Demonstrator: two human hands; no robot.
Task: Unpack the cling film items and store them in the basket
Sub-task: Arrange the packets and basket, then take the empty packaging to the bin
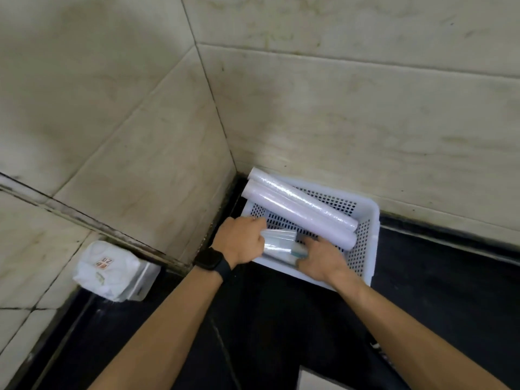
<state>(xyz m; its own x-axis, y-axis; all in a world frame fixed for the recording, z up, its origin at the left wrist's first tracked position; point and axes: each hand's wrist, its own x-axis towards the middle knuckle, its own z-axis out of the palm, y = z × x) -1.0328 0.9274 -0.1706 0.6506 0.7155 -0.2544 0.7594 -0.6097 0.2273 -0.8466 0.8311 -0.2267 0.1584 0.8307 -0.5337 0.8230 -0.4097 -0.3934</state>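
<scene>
We read this as a home kitchen corner, prob. a prep counter. Evidence: glossy black countertop [422, 291] meeting beige marble-look wall tiles [337, 108] w/ dark, stained grout at the corner joint. White perforated plastic basket [365, 249] holds cling film rolls [298, 212], i.e. food-wrap supplies. Crumpled white plastic bag [112, 268] w/ red print sits on the left ledge. Finishes look domestic, not commercial.

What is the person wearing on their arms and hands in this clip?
Both forearms are bare, with no sleeves in view and no gloves. The left hand has a black smartwatch on a black band at the wrist. The right hand wears nothing visible.
</scene>
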